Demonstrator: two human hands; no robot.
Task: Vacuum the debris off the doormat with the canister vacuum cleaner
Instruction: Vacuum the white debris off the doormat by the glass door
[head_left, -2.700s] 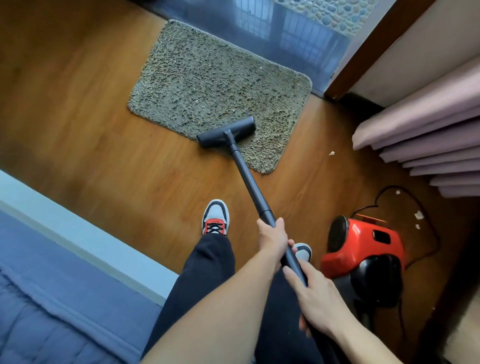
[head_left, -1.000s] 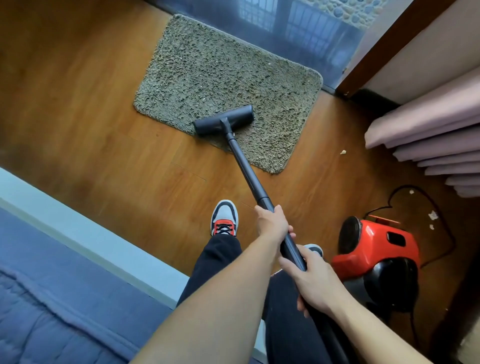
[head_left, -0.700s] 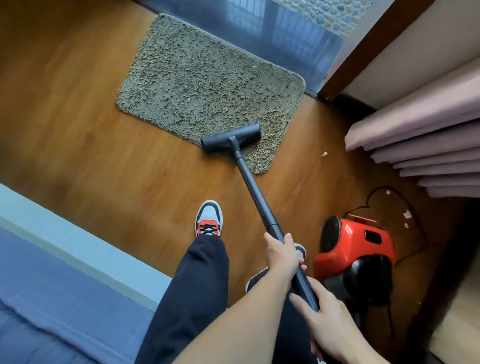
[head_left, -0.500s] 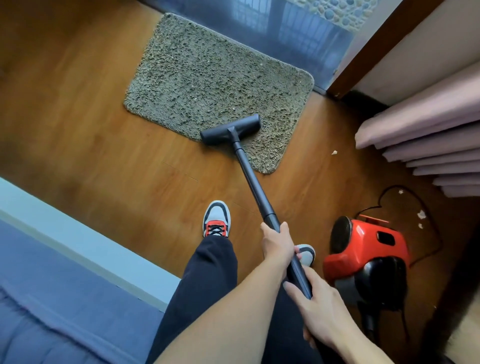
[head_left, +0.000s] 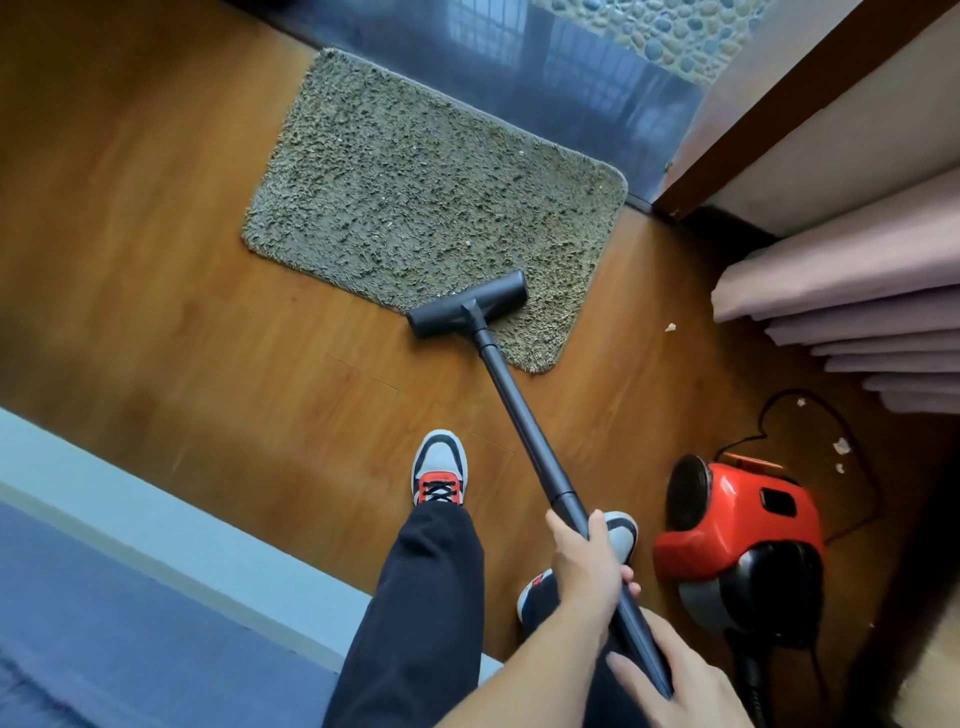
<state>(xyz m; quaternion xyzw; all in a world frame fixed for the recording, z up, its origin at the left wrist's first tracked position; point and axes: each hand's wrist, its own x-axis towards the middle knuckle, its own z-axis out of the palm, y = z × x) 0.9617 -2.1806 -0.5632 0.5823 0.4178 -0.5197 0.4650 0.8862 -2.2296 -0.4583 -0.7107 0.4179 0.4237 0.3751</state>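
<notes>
On the wooden floor (head_left: 208, 338): one shaggy grey-green doormat (head_left: 431, 208), one red and black canister vacuum (head_left: 737, 545), one black wand (head_left: 524, 421) ending in one floor head (head_left: 467, 306). Floor head sits at the doormat's near edge, right part on the pile, left end over bare floor. Small pale specks are scattered through the pile. Four paper scraps (head_left: 670, 327) lie on the floor off the mat, to the right, three of them near the black cord (head_left: 769, 410). Canister stands right of the person, just beside the right shoe (head_left: 621, 535); two grey/red shoes in view, left shoe (head_left: 440, 470) forward. No readable brand or label anywhere.

Left hand (head_left: 587, 566) is wrapped tight round the wand below its collar. Right hand (head_left: 675, 675) grips the wand lower down, fingers curled under it, thumb along the top. Both arms bare, dark trousers. Folded pink curtain (head_left: 841, 291) at right, blue bed (head_left: 104, 597) at lower left.
</notes>
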